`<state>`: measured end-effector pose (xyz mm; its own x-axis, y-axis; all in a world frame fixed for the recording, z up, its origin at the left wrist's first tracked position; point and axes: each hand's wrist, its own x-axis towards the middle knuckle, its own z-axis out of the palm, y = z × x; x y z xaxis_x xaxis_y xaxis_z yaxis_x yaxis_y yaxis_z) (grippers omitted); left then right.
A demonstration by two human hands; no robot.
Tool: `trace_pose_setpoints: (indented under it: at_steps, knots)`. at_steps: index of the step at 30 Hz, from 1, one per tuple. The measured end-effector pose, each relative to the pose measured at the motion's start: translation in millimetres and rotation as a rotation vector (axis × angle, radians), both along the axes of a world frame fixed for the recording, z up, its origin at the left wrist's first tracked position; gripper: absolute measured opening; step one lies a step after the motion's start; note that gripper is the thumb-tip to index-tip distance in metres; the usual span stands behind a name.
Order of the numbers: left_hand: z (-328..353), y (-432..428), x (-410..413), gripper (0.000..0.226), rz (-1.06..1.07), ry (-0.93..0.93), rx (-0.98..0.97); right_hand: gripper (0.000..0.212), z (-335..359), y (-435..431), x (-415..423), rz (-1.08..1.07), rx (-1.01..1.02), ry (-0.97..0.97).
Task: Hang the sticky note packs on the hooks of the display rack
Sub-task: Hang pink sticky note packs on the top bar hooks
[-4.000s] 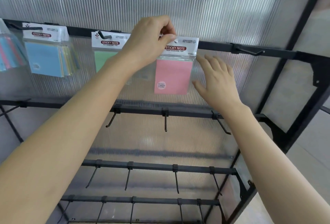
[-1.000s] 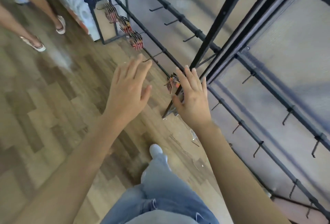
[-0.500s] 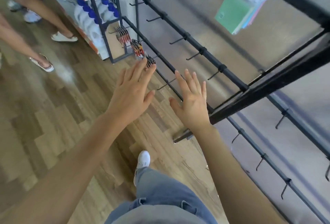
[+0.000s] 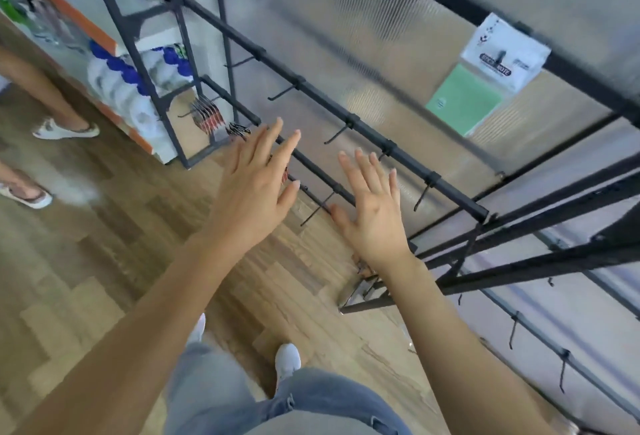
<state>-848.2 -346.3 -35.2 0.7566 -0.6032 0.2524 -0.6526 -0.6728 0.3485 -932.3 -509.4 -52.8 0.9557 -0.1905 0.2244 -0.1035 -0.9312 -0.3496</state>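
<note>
Hands empty, we stand between packs: our left hand [image 4: 254, 188] is spread flat with nothing in it, hovering over the wooden floor [image 4: 86, 226], and our right hand [image 4: 372, 213] is equally splayed just before the rack's bare hooks [image 4: 334, 138]. Further right, a green sticky note pack [image 4: 465, 100] hangs on the top rail. Next, we judge, we must find and pinch another pack; none shows within reach.

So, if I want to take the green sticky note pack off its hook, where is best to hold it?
Probably pinch the white header card of the green sticky note pack beside the hook, coming from the front. The pack hangs by the card's hole, so it should slide off toward you.
</note>
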Motion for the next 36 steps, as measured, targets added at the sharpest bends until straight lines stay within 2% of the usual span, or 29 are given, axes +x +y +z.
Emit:
trace_pose_setpoints:
  at_steps: [7, 13, 23, 28, 36]
  knots:
    - [15.0, 10.0, 86.6, 0.063, -0.267, -0.026, 0.011, 0.067, 10.9, 34.5, 49.3, -0.285, 0.003, -0.047]
    - [40.7, 9.8, 152.1, 0.062, -0.460, -0.062, -0.071, 0.068, 32.2, 65.0, 92.2, -0.482, 0.027, -0.096]
    - [105.2, -39.4, 183.4, 0.062, -0.690, -0.175, -0.227, 0.067, 100.8, 50.0, 103.8, -0.712, -0.160, -0.214]
    - [135.3, -71.5, 177.6, 0.061, -0.728, -0.237, -0.292, 0.068, 133.5, 31.3, 94.4, -0.793, -0.237, -0.286]
    - [183.6, -126.5, 186.9, 0.054, -0.624, -0.289, -0.382, 0.067, 182.9, -26.8, 90.3, -0.848, -0.330, -0.378]
